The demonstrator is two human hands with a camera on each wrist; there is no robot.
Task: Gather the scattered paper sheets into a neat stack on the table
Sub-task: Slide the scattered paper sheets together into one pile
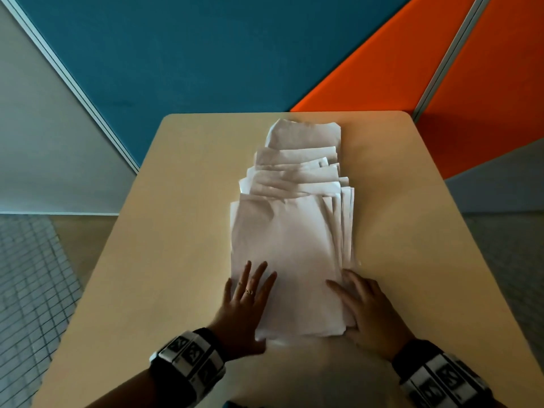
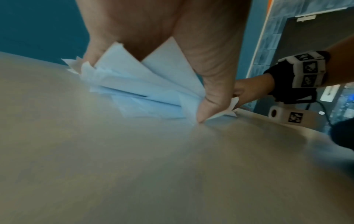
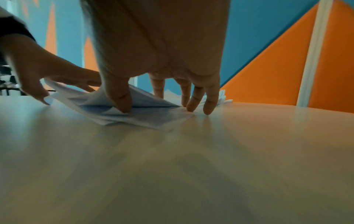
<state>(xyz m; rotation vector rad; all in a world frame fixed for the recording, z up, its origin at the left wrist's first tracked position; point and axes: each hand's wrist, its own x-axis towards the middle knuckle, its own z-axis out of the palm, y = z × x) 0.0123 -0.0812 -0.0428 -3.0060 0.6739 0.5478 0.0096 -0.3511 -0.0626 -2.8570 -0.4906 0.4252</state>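
Observation:
A pile of white paper sheets [image 1: 288, 231] lies down the middle of the beige table [image 1: 176, 231], fanned out unevenly toward the far edge. My left hand [image 1: 250, 298] rests on the pile's near left corner, fingers straight on the top sheet. In the left wrist view its thumb [image 2: 210, 98] touches the table at the paper's [image 2: 138, 84] near edge. My right hand [image 1: 368, 307] sits at the near right corner. Its thumb [image 3: 118, 98] presses on the sheets [image 3: 145, 115], and its fingers [image 3: 208, 106] touch the table beside the pile's right edge.
Blue [image 1: 206, 54] and orange [image 1: 382, 83] partition panels stand just behind the table's far edge. Grey tiled floor [image 1: 29, 290] lies to the left. Bare tabletop flanks the pile on both sides. Marker bands sit on both wrists.

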